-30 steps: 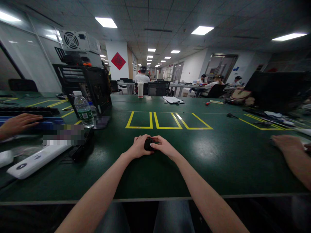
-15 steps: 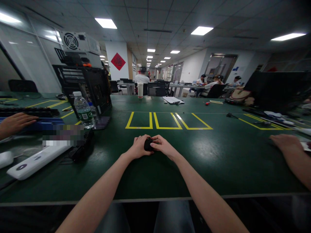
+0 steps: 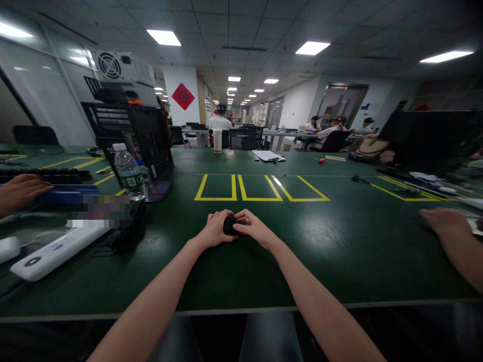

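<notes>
A small, rounded black object [image 3: 228, 225] is held between my two hands, low over or on the green table [image 3: 241, 274]. Its kind is too dark and too covered to tell. My left hand [image 3: 214, 229] wraps round its left side. From the right, my right hand [image 3: 253, 228] pinches it with thumb and fingers. Just beyond my hands, yellow tape [image 3: 260, 199] marks several open-topped boxes on the tabletop.
A water bottle [image 3: 129, 173] and an open black computer case [image 3: 151, 138] stand to the left, near a white power strip [image 3: 56, 251]. Other people's hands rest at far left [image 3: 24, 193] and far right [image 3: 449, 223]. A white cup [image 3: 218, 141] and clipboard [image 3: 268, 156] are at the back.
The black object looks slightly turned between my fingers. My hands stay in the same place, and the other person's hand at far left has shifted a little leftward.
</notes>
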`<state>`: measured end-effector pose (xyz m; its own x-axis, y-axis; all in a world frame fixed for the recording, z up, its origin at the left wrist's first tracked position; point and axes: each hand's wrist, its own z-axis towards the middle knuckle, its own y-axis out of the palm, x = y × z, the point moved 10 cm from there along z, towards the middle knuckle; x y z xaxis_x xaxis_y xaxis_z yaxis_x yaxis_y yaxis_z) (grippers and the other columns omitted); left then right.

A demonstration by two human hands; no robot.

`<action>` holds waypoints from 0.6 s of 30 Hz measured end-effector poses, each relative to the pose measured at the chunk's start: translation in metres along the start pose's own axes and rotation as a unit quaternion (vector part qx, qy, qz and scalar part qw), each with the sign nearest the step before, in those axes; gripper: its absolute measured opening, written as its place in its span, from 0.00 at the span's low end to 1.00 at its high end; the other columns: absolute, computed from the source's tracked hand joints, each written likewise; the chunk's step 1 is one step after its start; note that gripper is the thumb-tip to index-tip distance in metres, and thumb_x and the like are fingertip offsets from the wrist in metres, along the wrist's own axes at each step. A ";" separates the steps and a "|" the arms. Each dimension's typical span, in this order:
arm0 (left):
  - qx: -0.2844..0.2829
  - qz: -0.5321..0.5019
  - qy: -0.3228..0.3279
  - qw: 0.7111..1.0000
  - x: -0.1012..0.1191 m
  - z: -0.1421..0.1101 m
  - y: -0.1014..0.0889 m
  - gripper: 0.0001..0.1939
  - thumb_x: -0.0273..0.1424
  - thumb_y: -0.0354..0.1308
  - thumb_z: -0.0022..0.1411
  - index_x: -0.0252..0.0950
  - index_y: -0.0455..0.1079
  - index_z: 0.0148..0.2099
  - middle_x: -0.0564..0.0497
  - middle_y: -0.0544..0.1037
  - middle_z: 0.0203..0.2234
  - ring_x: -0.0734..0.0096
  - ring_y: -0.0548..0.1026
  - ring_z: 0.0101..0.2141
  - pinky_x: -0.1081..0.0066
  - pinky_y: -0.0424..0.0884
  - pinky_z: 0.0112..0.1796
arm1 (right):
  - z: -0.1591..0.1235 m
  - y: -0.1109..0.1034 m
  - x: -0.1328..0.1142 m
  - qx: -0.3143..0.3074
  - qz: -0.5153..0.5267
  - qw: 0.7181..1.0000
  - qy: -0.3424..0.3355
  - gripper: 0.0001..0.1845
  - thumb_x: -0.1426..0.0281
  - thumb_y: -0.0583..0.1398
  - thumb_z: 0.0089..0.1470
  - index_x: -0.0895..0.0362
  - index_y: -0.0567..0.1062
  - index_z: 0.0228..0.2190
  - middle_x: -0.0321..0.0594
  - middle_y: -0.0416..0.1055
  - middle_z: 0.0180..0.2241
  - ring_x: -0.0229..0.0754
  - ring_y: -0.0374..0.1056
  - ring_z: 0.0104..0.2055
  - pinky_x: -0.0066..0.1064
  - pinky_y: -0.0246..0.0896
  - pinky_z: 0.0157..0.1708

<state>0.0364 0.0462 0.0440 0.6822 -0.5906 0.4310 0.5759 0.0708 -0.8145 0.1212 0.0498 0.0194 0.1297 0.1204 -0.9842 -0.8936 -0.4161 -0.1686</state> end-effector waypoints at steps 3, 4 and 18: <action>0.001 0.001 -0.001 1.000 0.000 0.000 0.001 0.31 0.40 0.62 0.40 0.40 0.56 0.46 0.51 0.68 0.38 0.60 0.66 0.39 0.63 0.55 0.41 | 0.000 -0.001 0.003 0.007 -0.001 1.000 0.016 0.20 0.65 0.61 0.41 0.55 0.64 0.38 0.40 0.64 0.38 0.42 0.60 0.43 0.40 0.54 0.43; 0.001 0.000 0.000 1.000 0.000 0.000 0.001 0.30 0.40 0.62 0.40 0.40 0.56 0.47 0.51 0.68 0.38 0.60 0.66 0.39 0.63 0.56 0.41 | 0.000 -0.001 0.002 0.006 -0.001 1.000 0.016 0.20 0.66 0.61 0.40 0.55 0.65 0.38 0.40 0.64 0.38 0.42 0.60 0.43 0.39 0.54 0.43; -0.008 -0.005 -0.011 1.000 0.000 -0.001 -0.001 0.30 0.40 0.61 0.41 0.40 0.56 0.47 0.51 0.68 0.38 0.60 0.66 0.39 0.62 0.55 0.41 | 0.000 -0.001 0.002 0.000 -0.002 1.000 0.009 0.19 0.64 0.60 0.42 0.54 0.64 0.38 0.39 0.63 0.39 0.43 0.60 0.44 0.40 0.55 0.42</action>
<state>0.0361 0.0454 0.0444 0.6862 -0.5728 0.4484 0.5764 0.0520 -0.8155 0.1221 0.0503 0.0171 0.1403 0.1051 -0.9845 -0.8934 -0.4151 -0.1717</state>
